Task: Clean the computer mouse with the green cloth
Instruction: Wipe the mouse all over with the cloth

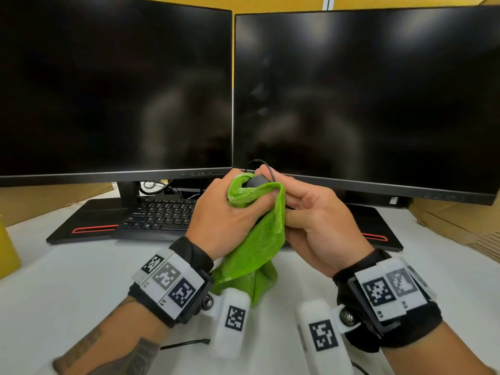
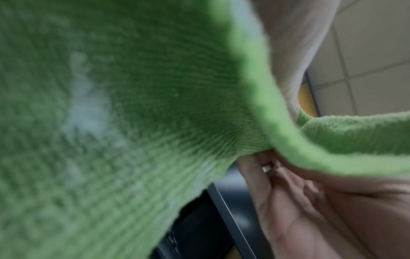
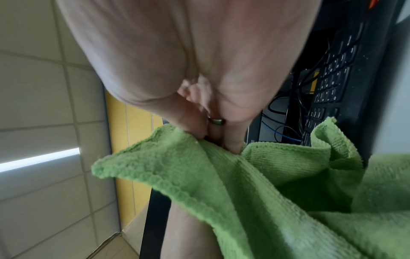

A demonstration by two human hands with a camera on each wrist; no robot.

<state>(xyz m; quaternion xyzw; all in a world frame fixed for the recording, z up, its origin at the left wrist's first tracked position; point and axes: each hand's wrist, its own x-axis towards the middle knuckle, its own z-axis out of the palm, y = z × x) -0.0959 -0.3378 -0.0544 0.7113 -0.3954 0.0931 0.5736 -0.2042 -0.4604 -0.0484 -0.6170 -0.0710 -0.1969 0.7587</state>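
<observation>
Mouse [image 1: 255, 182] sits raised above the counter [image 1: 81, 280] between both hands, in front of the two dark monitors [image 1: 116, 87], mostly wrapped in the cloth [image 1: 259, 234]; its cable [image 1: 266, 167] loops up behind. Left hand [image 1: 227, 212] curls its fingers round the cloth bunched over the mouse. Right hand [image 1: 319, 220] cups the mouse from the other side, fingers bent against cloth and mouse. The cloth's tail hangs down to the counter. A keyboard [image 1: 159, 215] lies behind.

Left wrist view: blurred cloth [image 2: 133, 105] fills most of the frame; the right hand [image 2: 310, 201], wearing a ring, touches its edge.

Right wrist view: the right hand [image 3: 199, 70] pinches a fold of cloth [image 3: 244, 184] with its fingers [image 3: 233, 140]; the mouse is hidden.
</observation>
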